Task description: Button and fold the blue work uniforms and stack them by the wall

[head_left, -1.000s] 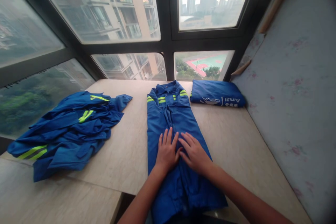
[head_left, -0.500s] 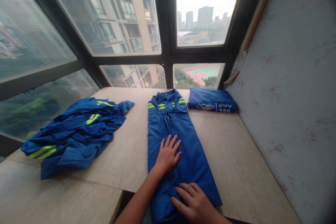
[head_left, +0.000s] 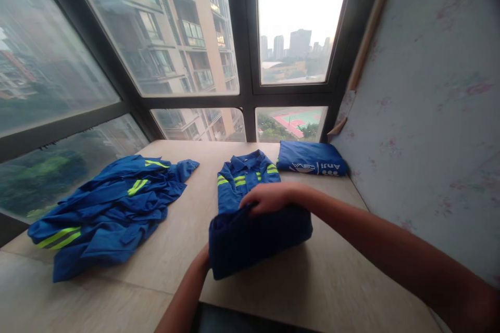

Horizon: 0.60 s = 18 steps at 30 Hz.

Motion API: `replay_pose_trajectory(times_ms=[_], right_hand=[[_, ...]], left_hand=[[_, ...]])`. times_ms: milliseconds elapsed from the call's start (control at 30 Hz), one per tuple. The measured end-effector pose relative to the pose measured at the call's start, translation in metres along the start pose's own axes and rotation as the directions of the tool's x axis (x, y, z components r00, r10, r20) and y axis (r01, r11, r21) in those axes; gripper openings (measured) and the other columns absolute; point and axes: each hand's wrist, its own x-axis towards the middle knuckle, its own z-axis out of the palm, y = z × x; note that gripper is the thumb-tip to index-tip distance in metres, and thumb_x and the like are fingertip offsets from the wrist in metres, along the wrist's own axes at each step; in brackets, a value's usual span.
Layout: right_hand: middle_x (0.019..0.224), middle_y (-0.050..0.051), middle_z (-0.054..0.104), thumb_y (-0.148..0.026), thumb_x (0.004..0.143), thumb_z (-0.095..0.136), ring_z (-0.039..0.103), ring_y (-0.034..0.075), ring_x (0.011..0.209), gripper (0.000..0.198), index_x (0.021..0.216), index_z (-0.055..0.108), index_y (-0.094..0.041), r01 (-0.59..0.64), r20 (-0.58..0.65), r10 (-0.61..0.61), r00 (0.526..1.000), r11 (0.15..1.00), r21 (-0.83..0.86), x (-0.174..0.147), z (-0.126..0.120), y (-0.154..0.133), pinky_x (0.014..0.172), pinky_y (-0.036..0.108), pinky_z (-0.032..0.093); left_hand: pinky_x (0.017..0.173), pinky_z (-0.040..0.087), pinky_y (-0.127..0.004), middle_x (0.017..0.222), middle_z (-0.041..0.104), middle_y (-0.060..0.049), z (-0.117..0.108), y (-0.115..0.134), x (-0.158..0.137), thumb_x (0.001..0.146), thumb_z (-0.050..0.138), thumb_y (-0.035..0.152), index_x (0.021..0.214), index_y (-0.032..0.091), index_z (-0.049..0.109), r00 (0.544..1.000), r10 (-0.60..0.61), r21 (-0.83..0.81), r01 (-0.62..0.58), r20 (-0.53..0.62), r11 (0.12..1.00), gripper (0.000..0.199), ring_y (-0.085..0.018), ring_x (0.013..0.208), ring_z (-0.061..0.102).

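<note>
A blue work shirt [head_left: 246,179] with yellow-green stripes lies lengthwise in the middle of the beige table [head_left: 187,223], collar toward the window. Its lower half [head_left: 258,242] is lifted and folded up toward the collar. My right hand [head_left: 267,199] grips the raised hem from above, near the shirt's middle. My left hand [head_left: 203,259] is mostly hidden behind the lifted cloth at its lower left corner, where it seems to hold the cloth.
A loose heap of blue striped garments [head_left: 109,208] lies on the left of the table. A folded blue shirt with white lettering [head_left: 310,164] sits at the back right by the wall [head_left: 422,130]. Large windows [head_left: 187,36] run along the far side.
Both hands left the flat shirt, took its lower end and carried it up toward the collar, so the shirt is now half as long.
</note>
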Motion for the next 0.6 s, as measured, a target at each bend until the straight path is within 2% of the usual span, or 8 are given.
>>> replay_pose_trajectory(times_ms=[67,133,167,267,333,467,533,600], right_hand=[[0.121,0.006,0.059,-0.039,0.093,0.059,0.061,0.026,0.104,0.037,0.12,0.058,-0.014,-0.064,-0.072,0.062,0.995,0.998,-0.026,0.02,0.003,0.016,0.087,0.043,0.053],[0.123,0.006,0.059,-0.038,0.093,0.059,0.06,0.026,0.105,0.037,0.121,0.058,-0.014,-0.136,-0.148,0.129,0.981,0.99,-0.039,0.033,0.007,0.03,0.088,0.043,0.053],[0.123,0.006,0.059,-0.038,0.093,0.059,0.06,0.025,0.105,0.037,0.122,0.058,-0.014,-0.172,-0.182,0.162,0.97,0.984,-0.041,0.037,0.009,0.037,0.088,0.043,0.053],[0.124,0.008,0.058,-0.037,0.094,0.059,0.061,0.023,0.105,0.036,0.123,0.056,-0.017,-0.276,-0.258,0.258,0.931,0.961,-0.035,0.038,0.016,0.056,0.088,0.043,0.053],[0.125,0.009,0.058,-0.037,0.094,0.058,0.061,0.021,0.105,0.034,0.123,0.057,-0.018,-0.338,-0.287,0.317,0.904,0.941,-0.026,0.027,0.024,0.071,0.088,0.042,0.053],[0.116,0.009,0.063,-0.037,0.095,0.056,0.064,0.019,0.096,0.031,0.12,0.059,-0.018,-0.463,-0.304,0.444,0.843,0.886,0.008,-0.016,0.053,0.108,0.082,0.037,0.055],[0.103,0.009,0.069,-0.038,0.094,0.053,0.067,0.019,0.086,0.034,0.12,0.061,-0.017,-0.577,-0.273,0.595,0.756,0.803,0.15,-0.038,0.073,0.125,0.075,0.033,0.057],[0.099,0.01,0.072,-0.039,0.09,0.053,0.069,0.022,0.086,0.039,0.12,0.062,-0.016,-0.64,-0.218,0.72,0.659,0.688,0.342,-0.052,0.091,0.137,0.075,0.034,0.057]], left_hand=[[0.087,0.057,-0.044,0.104,0.075,-0.01,-0.012,-0.005,0.01,0.095,0.041,0.044,0.115,0.017,0.067,0.985,-0.172,-0.309,0.171,0.025,0.936,0.042,-0.028,0.095,0.071],[0.084,0.058,-0.042,0.098,0.075,-0.01,-0.02,-0.008,0.017,0.092,0.046,0.049,0.111,0.016,0.066,0.939,-0.332,-0.597,0.317,0.089,0.737,0.043,-0.025,0.088,0.072],[0.083,0.059,-0.04,0.095,0.075,-0.01,-0.022,-0.009,0.019,0.091,0.048,0.051,0.11,0.016,0.066,0.913,-0.393,-0.685,0.355,0.109,0.636,0.043,-0.024,0.086,0.072],[0.08,0.059,-0.034,0.091,0.075,-0.008,-0.022,-0.011,0.02,0.092,0.05,0.049,0.111,0.015,0.064,0.856,-0.49,-0.797,0.41,0.167,0.444,0.041,-0.021,0.083,0.073],[0.08,0.058,-0.033,0.096,0.075,-0.008,-0.02,-0.013,0.02,0.09,0.056,0.046,0.113,0.015,0.064,0.844,-0.494,-0.787,0.445,0.209,0.428,0.04,-0.022,0.088,0.072],[0.086,0.057,-0.036,0.103,0.075,-0.009,-0.017,-0.017,0.03,0.082,0.067,0.05,0.112,0.016,0.066,0.835,-0.498,-0.724,0.49,0.232,0.486,0.045,-0.025,0.096,0.071],[0.091,0.055,-0.038,0.101,0.075,-0.011,-0.015,-0.015,0.04,0.078,0.07,0.051,0.108,0.016,0.067,0.85,-0.499,-0.688,0.464,0.169,0.558,0.046,-0.026,0.098,0.071],[0.095,0.053,-0.04,0.1,0.075,-0.012,-0.012,-0.011,0.05,0.076,0.074,0.048,0.106,0.014,0.068,0.869,-0.491,-0.65,0.409,0.063,0.64,0.045,-0.027,0.1,0.07]])
